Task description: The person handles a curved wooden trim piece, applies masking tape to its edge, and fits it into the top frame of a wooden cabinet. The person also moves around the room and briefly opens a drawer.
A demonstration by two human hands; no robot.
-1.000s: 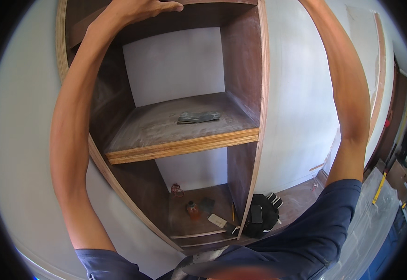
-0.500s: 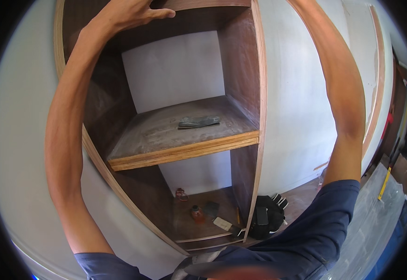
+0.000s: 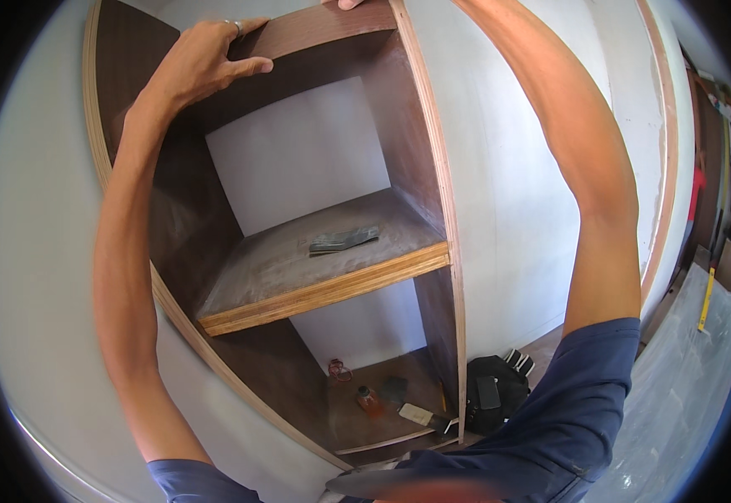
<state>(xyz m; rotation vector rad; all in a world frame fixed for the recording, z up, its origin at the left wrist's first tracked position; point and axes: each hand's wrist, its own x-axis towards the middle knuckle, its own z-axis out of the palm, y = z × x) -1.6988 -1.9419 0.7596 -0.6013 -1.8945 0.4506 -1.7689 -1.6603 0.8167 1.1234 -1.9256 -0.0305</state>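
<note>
My left hand [image 3: 202, 63] is raised to the left end of a brown wooden board [image 3: 319, 35] across the cabinet's upper part. Its fingers rest along the board's top and its thumb lies straight below, so the board's end sits between them. A ring shows on one finger. Only a few fingertips of my right hand [image 3: 347, 3] appear, touching the board's top edge; the rest is cut off by the frame. On the middle shelf [image 3: 256, 281], coated with pale dust, lies a folded dark grey piece [image 3: 344, 241], perhaps sandpaper.
In the lower compartment are an orange-red bottle [image 3: 369, 401], a red coil [image 3: 339, 370], a pale-bladed scraper-like tool [image 3: 417, 414] and a dark flat piece [image 3: 395, 388]. A black bag [image 3: 500, 386] stands beside the cabinet. Plastic sheeting [image 3: 676, 369] and a yellow ruler-like strip [image 3: 706, 300] lie at right.
The view has tilted up and shifted, so the cabinet's upper board and more of my left hand now show. Fingertips of my right hand have come into view. My left hand keeps its pose.
</note>
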